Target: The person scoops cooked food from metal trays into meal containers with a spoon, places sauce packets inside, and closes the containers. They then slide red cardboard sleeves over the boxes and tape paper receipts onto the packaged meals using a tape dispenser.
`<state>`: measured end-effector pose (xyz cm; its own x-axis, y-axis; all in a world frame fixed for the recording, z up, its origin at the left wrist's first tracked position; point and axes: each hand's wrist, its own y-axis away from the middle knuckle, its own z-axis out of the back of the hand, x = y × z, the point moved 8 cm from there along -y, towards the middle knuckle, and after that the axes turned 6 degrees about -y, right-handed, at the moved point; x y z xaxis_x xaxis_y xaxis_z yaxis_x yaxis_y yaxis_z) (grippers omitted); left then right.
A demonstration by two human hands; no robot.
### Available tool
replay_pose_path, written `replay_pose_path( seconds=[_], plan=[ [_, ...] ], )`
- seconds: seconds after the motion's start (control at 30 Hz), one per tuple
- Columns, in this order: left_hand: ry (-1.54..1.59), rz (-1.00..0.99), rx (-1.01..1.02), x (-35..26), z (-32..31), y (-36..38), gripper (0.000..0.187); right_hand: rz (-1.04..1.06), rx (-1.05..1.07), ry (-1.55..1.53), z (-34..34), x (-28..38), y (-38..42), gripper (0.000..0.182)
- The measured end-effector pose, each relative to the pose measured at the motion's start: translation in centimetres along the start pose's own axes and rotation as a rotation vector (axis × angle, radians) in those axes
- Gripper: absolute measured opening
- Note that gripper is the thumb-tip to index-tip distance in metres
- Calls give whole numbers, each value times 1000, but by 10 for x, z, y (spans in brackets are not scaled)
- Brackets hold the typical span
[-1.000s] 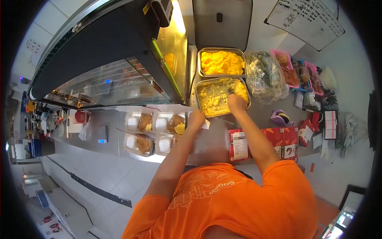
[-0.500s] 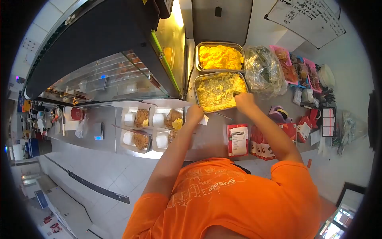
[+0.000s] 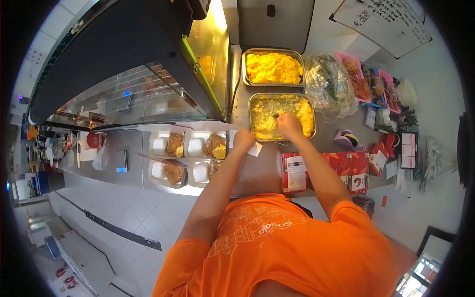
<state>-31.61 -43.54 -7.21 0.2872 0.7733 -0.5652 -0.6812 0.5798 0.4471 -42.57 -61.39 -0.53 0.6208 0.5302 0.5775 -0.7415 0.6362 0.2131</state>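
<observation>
My right hand (image 3: 289, 126) is closed over the nearer metal tray (image 3: 311, 135), around the dark end of a utensil dipped in yellow scrambled food (image 3: 303, 110). My left hand (image 3: 244, 141) is closed at the tray's front left corner, beside a white paper piece (image 3: 255, 149); what its fingers hold is too small to make out. Behind stands a second metal tray (image 3: 244, 74) heaped with brighter yellow food (image 3: 274, 68). To the left, open boxes hold white rice (image 3: 196, 147) and browned pieces (image 3: 174, 144), some with a yellow dab.
A glass display cabinet (image 3: 138, 99) stands at the left. On the right are a clear plastic bag (image 3: 329, 89), pink-rimmed trays (image 3: 357, 79), a tape dispenser (image 3: 348, 140) and red packets (image 3: 341, 166). A small scale (image 3: 121, 161) lies far left.
My right hand has moved left over the nearer tray. That tray has shifted slightly right and toward me. My left hand has hardly moved.
</observation>
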Motion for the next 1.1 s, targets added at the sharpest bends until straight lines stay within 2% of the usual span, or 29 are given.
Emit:
replay_pose_path(
  seconds=[0.03, 0.07, 0.13, 0.17, 0.23, 0.37, 0.43, 0.47, 0.5, 0.57, 0.6, 0.63, 0.7, 0.8, 1.03, 1.1],
  plan=[
    [-2, 6, 3, 3, 0, 2, 33, -48, -138, 142, 6, -16, -3, 25],
    [11, -3, 12, 3, -1, 1, 33, -52, -139, 140, -3, -27, -5, 25],
    [26, -20, 22, -4, 0, 1, 34, 108, -259, 296, -3, -21, -5, 21],
    [29, -14, 28, -5, 1, 2, 34, 106, -262, 295, -10, -25, -3, 21],
    [31, -1, 39, -3, 1, 3, 33, 353, 2, 246, -38, 15, 28, 19],
    [40, -7, 20, 0, -2, 0, 33, 479, 154, 124, -52, 33, 48, 21],
    [53, -11, 14, -1, -1, 1, 32, 331, 289, -201, -35, 35, 45, 25],
    [35, -20, 18, -3, 0, 3, 33, 247, 364, -279, -44, 15, 31, 30],
    [18, -30, 19, -5, 1, 4, 33, 246, 363, -279, -43, 6, 22, 30],
    [22, -24, -3, -2, -3, 2, 32, 53, 489, -640, -51, -10, 14, 28],
    [27, -17, -26, -3, 0, 2, 31, -65, 530, -717, -44, 0, 22, 24],
    [26, -18, -28, -4, 2, 3, 31, -63, 530, -717, -47, -2, 20, 24],
    [4, -20, 8, -7, 3, 5, 29, -233, 684, -1074, -60, -7, 23, 20],
    [12, -28, -10, -9, 9, 13, 28, -331, 652, -1166, -53, -26, 18, 20],
    [57, 18, 7, -9, 9, 26, 31, -279, 639, -1314, -13, -35, 22, 15],
    [-11, -143, -84, -30, 22, 44, 33, -251, 615, -1317, -3, -30, 29, 13]
  ],
)
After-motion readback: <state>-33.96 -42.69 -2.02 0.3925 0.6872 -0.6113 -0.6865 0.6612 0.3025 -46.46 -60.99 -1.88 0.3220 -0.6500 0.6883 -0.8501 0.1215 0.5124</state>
